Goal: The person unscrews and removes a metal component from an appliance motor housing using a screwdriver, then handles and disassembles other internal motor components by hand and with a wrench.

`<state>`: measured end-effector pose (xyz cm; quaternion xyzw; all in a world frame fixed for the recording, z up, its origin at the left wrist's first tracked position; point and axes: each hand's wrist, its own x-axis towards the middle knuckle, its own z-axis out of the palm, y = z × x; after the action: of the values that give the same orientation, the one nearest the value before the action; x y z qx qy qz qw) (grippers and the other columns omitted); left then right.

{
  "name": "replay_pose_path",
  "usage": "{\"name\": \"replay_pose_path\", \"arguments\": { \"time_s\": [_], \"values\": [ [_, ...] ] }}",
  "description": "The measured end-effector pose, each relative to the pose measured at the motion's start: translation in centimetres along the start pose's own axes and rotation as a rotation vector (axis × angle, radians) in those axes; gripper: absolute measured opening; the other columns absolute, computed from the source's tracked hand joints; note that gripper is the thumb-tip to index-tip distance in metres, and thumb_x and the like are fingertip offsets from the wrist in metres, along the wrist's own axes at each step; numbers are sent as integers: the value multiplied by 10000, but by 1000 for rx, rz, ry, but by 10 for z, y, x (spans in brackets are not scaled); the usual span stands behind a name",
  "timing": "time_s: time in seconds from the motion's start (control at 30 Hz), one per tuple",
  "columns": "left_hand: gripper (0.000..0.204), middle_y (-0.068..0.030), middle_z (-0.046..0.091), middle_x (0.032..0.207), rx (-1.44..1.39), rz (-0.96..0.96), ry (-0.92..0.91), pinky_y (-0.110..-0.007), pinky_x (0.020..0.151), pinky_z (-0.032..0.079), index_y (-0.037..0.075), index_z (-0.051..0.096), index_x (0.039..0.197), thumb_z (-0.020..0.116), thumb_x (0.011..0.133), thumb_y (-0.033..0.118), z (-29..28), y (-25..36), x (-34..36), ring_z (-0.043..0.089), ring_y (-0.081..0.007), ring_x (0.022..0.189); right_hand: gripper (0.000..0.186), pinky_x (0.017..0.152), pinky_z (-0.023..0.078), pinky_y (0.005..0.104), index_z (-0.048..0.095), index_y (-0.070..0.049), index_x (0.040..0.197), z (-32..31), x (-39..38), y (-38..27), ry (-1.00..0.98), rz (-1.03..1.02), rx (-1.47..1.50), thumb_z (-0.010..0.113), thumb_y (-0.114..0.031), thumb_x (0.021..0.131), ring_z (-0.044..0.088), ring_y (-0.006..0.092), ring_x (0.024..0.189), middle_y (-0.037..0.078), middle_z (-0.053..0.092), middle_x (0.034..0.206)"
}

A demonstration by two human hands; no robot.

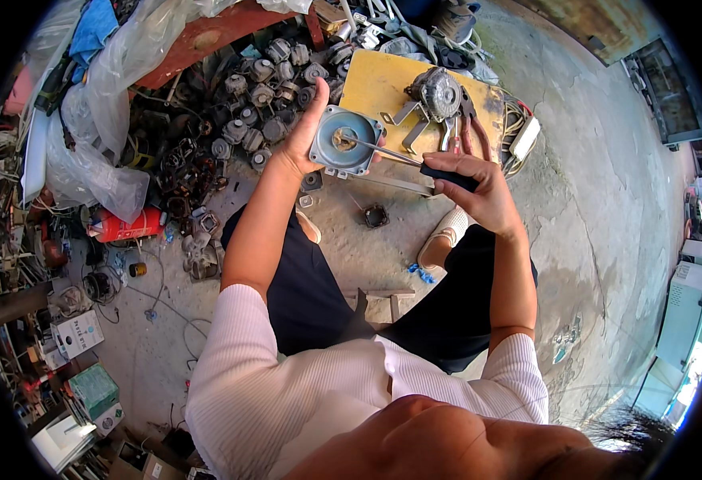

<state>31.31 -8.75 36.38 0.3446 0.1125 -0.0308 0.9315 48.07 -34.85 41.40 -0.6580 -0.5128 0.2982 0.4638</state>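
My left hand [307, 132] grips a square grey metal motor end cover [349, 126], its hollow round inside turned up. Brownish grease sits in the cover's centre. In my right hand [477, 186] is a screwdriver with a black handle [449, 174], and the tip of its thin metal shaft [387, 150] reaches the greasy centre. Just beyond, a small motor [436, 94] with bent metal brackets [407, 120] rests on a yellow board [371, 76]. Pliers with reddish handles [472, 132] lie beside it.
Many small motors [263, 96] are heaped on the floor at the far left. A red cylinder [127, 225] and clear plastic sheeting [111, 152] are further left. Near my feet lies a small square motor part [376, 215]. A coil of cable [519, 120] sits by the board's right edge.
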Motion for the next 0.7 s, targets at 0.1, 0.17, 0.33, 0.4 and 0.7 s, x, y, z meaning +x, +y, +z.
{"name": "replay_pose_path", "arguments": {
  "time_s": [0.1, 0.17, 0.33, 0.4, 0.7],
  "values": [
    [1045, -241, 686, 1078, 36, 6, 14, -456, 755, 616, -18, 496, 1351, 330, 822, 868, 3, -2, 1, 723, -352, 880, 340, 1068, 417, 324, 718, -33, 1152, -2, 0, -4, -21, -49, -100, 713, 23, 816, 661, 198, 1119, 86, 724, 1160],
    [1027, -231, 692, 1054, 54, 19, 58, -443, 750, 616, -10, 501, 1345, 323, 831, 862, 6, -1, 3, 725, -341, 869, 339, 1070, 419, 332, 728, -55, 1137, -3, 0, -8, -15, -87, -181, 716, 22, 807, 669, 210, 1108, 71, 727, 1150],
    [1001, -202, 701, 1023, 122, 60, 140, -407, 746, 614, -2, 529, 1310, 311, 841, 856, 10, 0, 6, 729, -302, 865, 308, 1081, 415, 365, 748, -107, 1085, -4, -3, -15, 113, -228, -382, 711, 15, 805, 681, 225, 1058, 32, 730, 1128],
    [996, -194, 703, 1024, 131, 55, 137, -394, 746, 614, -2, 542, 1291, 309, 842, 856, 8, 1, 5, 731, -288, 868, 287, 1094, 400, 385, 749, -117, 1065, -1, -3, -18, 144, -257, -431, 712, 5, 807, 687, 223, 1031, 15, 733, 1111],
    [995, -165, 710, 993, 222, 142, 196, -358, 762, 603, -14, 590, 1217, 299, 843, 861, 10, -1, 9, 729, -251, 846, 260, 995, 477, 361, 753, -153, 1040, 11, -5, -22, 243, -322, -613, 711, -28, 815, 703, 207, 887, -23, 735, 1084]
  ]
}}
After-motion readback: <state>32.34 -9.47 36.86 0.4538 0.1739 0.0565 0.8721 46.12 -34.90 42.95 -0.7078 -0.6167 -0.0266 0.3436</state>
